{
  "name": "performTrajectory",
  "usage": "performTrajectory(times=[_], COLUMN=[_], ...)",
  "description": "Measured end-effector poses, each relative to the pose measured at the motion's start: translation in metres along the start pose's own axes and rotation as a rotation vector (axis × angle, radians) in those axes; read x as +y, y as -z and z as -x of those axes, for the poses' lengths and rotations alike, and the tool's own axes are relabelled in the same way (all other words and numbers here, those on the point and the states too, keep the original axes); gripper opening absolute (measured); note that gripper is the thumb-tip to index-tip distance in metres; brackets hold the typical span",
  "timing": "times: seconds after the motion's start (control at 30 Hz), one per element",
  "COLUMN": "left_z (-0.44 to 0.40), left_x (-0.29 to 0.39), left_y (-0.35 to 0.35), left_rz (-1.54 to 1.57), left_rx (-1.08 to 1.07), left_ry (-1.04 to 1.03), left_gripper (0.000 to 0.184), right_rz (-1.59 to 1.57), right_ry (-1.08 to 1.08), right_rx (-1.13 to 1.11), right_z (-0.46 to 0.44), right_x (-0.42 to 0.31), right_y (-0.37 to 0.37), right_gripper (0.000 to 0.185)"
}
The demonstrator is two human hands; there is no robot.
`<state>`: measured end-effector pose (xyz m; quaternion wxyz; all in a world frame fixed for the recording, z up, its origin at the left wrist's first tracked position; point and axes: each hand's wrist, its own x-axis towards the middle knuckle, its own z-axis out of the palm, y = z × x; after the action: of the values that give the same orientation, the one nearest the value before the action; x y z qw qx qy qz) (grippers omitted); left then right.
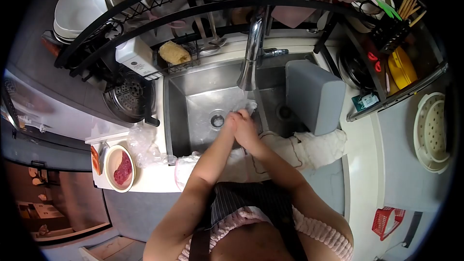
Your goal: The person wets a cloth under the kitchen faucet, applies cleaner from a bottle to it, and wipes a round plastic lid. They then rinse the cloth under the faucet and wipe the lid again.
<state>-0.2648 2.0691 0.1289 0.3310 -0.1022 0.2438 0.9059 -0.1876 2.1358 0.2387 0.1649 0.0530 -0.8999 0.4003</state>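
My left hand [232, 119] and my right hand [246, 126] are pressed together over the left basin of the steel sink [195, 94], below the chrome faucet [250, 63]. Their fingers are closed around each other. Just beyond the fingertips shows a whitish, shiny patch [250, 105]; whether it is running water or clear plastic I cannot tell. What lies between the palms, if anything, is hidden. A white cloth [309, 152] lies along the sink's front edge, under my forearms.
A bowl [109, 164] with a piece of raw meat [123, 168] stands on the left counter beside a crumpled clear plastic bag [144, 145]. A grey box-shaped container [316, 96] stands over the right basin. A black dish rack [186, 9] arches overhead.
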Motion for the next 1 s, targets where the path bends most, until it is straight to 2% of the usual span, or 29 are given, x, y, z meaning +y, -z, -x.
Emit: performTrajectory(times=[0.03, 0.1, 0.17, 0.23, 0.27, 0.3, 0.33, 0.37, 0.4, 0.43, 0.47, 0.5, 0.57, 0.63, 0.7, 0.73, 0.8, 0.83, 0.9, 0.93, 1.0], left_z=[-0.004, -0.005, -0.004, 0.001, 0.006, 0.012, 0.027, 0.030, 0.033, 0.036, 0.041, 0.046, 0.053, 0.061, 0.068, 0.071, 0.061, 0.056, 0.059, 0.060, 0.060], left_x=[0.000, 0.004, 0.004, 0.001, 0.000, -0.001, 0.000, 0.000, 0.001, 0.002, 0.003, 0.004, 0.012, 0.025, 0.031, 0.033, 0.024, 0.020, 0.015, 0.014, 0.010], left_y=[0.004, 0.001, -0.003, -0.008, -0.015, -0.024, -0.049, -0.054, -0.056, -0.058, -0.060, -0.060, -0.053, -0.038, -0.040, -0.043, -0.022, -0.012, -0.002, 0.000, -0.013], left_rz=[0.010, 0.009, 0.006, 0.006, 0.010, 0.016, 0.074, 0.073, 0.155, 0.237, 0.237, 0.227, 0.212, -0.009, -0.022, -0.036, -0.021, -0.011, 0.096, 0.203, 0.154], left_rx=[-0.067, -0.183, -0.293, -0.383, -0.305, -0.204, 0.092, 0.092, -0.001, -0.096, -0.095, -0.092, -0.089, 0.065, 0.094, 0.120, 0.153, 0.183, 0.255, 0.331, 0.281], left_ry=[-0.018, -0.045, -0.084, -0.140, -0.156, -0.164, -0.120, -0.122, -0.111, -0.102, -0.108, -0.135, -0.168, -0.040, 0.000, 0.047, 0.016, -0.012, 0.000, 0.015, 0.080], left_gripper=[0.023, 0.025, 0.027, 0.030, 0.031, 0.033, 0.029, 0.029, 0.030, 0.030, 0.030, 0.030, 0.030, 0.039, 0.036, 0.034, 0.039, 0.045, 0.046, 0.047, 0.043], right_rz=[0.002, -0.265, -0.349, -0.315, -0.301, -0.301, -0.116, 0.071, 0.068, 0.044, 0.021, 0.018, -0.402, -0.500, -0.758, -0.757, -0.394, -0.391, -0.099, -0.099, -0.428], right_ry=[0.000, 0.014, 0.077, -0.093, -0.136, -0.137, -0.093, -0.045, -0.043, -0.114, -0.183, -0.181, -0.438, -0.438, -0.336, -0.334, -0.308, -0.308, -0.311, -0.314, -0.508], right_rx=[-0.001, -0.088, -0.112, 0.057, 0.164, 0.163, 0.295, 0.427, 0.428, 0.245, 0.060, 0.057, -0.270, -0.282, -0.286, -0.292, -0.205, -0.205, 0.030, 0.031, 0.070], right_z=[0.007, 0.015, 0.017, 0.009, -0.002, -0.013, -0.024, -0.031, -0.036, -0.040, -0.041, -0.042, -0.044, -0.036, -0.026, -0.027, -0.025, -0.025, -0.026, -0.026, -0.022], right_x=[-0.001, -0.005, -0.005, 0.003, 0.018, 0.031, 0.044, 0.057, 0.073, 0.090, 0.100, 0.090, 0.074, 0.078, 0.092, 0.107, 0.158, 0.151, 0.117, 0.104, 0.089], right_y=[0.002, 0.008, 0.012, 0.009, -0.001, -0.012, -0.024, -0.036, -0.050, -0.062, -0.067, -0.054, -0.028, -0.030, -0.035, -0.046, -0.085, -0.078, -0.054, -0.047, -0.045], right_gripper=[0.017, 0.017, 0.014, 0.013, 0.021, 0.021, 0.026, 0.031, 0.031, 0.035, 0.040, 0.040, 0.044, 0.042, 0.030, 0.030, 0.023, 0.023, 0.019, 0.019, 0.019])
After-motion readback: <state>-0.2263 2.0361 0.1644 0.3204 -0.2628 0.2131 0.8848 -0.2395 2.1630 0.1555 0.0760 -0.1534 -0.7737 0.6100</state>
